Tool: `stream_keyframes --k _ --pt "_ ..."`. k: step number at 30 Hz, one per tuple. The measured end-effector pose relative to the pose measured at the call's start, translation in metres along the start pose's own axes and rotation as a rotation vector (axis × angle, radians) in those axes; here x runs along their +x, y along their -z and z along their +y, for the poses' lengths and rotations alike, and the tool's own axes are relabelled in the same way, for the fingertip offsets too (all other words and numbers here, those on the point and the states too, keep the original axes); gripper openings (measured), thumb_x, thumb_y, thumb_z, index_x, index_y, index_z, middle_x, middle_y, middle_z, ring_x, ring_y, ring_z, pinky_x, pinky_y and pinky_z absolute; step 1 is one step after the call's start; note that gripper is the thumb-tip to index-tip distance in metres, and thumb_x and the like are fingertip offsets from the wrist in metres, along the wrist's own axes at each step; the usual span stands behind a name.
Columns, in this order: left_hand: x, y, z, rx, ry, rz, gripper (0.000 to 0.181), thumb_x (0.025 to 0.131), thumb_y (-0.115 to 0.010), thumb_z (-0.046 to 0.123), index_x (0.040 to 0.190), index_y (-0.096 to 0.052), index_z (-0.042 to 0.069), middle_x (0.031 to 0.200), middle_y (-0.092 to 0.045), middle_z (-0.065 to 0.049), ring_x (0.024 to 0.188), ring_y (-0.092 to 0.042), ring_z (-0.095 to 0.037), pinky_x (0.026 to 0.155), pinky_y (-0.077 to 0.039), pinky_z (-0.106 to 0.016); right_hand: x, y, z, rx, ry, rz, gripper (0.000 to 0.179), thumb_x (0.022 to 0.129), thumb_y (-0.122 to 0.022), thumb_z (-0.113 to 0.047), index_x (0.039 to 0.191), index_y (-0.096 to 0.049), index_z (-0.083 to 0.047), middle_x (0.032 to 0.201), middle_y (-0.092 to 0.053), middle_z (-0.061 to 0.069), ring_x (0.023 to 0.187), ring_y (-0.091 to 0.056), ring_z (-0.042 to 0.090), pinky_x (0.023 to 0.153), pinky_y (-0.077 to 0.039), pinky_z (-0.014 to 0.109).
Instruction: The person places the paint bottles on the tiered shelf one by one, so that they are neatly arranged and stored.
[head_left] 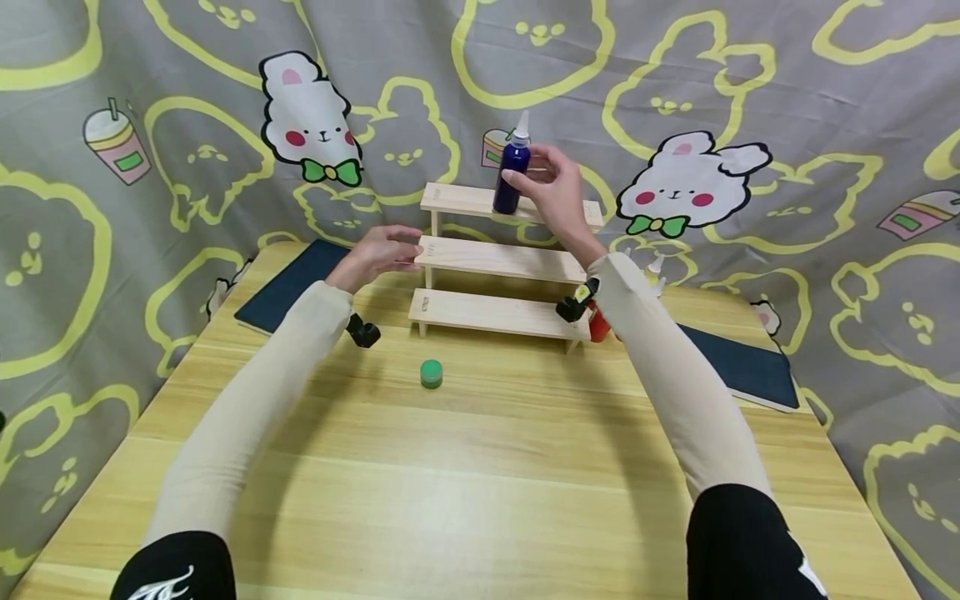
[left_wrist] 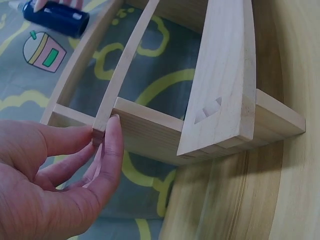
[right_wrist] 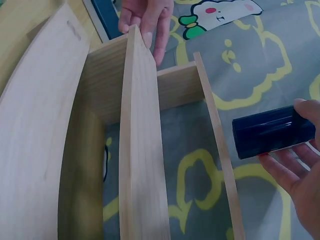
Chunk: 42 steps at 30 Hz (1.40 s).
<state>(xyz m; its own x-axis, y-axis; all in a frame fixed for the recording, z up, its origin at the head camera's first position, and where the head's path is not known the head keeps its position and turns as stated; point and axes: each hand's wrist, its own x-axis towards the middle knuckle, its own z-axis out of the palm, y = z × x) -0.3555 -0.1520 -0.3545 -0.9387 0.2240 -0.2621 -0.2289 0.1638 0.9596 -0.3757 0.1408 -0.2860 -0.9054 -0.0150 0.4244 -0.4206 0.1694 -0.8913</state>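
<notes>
A dark blue bottle (head_left: pixel 510 183) with a pointed clear nozzle is gripped upright between the thumb and fingers of my right hand (head_left: pixel 557 190). It is held at the top step of a three-step wooden rack (head_left: pixel 495 312); in the right wrist view the bottle's base (right_wrist: pixel 250 135) is apart from the top board. My left hand (left_wrist: pixel 60 185) pinches the left end of the rack's middle step (left_wrist: pixel 117 80) between thumb and fingers. On the table in front of the rack stands a small jar with a green lid (head_left: pixel 431 372).
Behind my right forearm, a red bottle (head_left: pixel 598 325) and a pale nozzle (head_left: pixel 656 267) are partly hidden. Dark flat boards lie on the table at the left (head_left: pixel 288 287) and right (head_left: pixel 742 367). A patterned curtain (head_left: pixel 420 50) hangs close behind the rack.
</notes>
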Motion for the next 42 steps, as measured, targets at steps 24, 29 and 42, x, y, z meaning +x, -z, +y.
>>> stream_keyframes --k 24,29,42 --pt "-0.002 -0.004 -0.003 0.004 -0.035 0.0 0.053 0.106 -0.059 0.004 0.157 -0.045 0.003 0.121 -0.054 -0.01 0.089 -0.061 -0.016 0.1 -0.06 -0.034 0.024 -0.06 0.005 -0.208 0.051 0.059 0.044 0.094 -0.081 -0.016 0.131 -0.066 0.002 0.121 -0.069 0.015 0.097 -0.062 0.014 0.09 -0.052 0.018" --pt "-0.001 -0.003 -0.001 0.004 -0.03 0.006 0.051 0.106 -0.059 0.003 0.156 -0.046 0.002 0.118 -0.053 -0.009 0.091 -0.06 -0.016 0.101 -0.06 -0.035 0.023 -0.057 0.003 -0.231 0.014 0.023 0.043 0.094 -0.081 -0.014 0.13 -0.066 0.002 0.12 -0.071 0.017 0.1 -0.065 0.018 0.092 -0.054 0.021" --pt "-0.002 -0.002 -0.002 -0.007 -0.012 0.009 0.052 0.106 -0.058 0.003 0.156 -0.046 0.002 0.117 -0.052 -0.01 0.092 -0.06 -0.016 0.104 -0.059 -0.037 -0.004 -0.016 -0.004 -0.195 -0.074 -0.112 0.046 0.096 -0.077 -0.013 0.136 -0.062 0.003 0.136 -0.065 0.021 0.117 -0.066 0.029 0.099 -0.059 0.031"
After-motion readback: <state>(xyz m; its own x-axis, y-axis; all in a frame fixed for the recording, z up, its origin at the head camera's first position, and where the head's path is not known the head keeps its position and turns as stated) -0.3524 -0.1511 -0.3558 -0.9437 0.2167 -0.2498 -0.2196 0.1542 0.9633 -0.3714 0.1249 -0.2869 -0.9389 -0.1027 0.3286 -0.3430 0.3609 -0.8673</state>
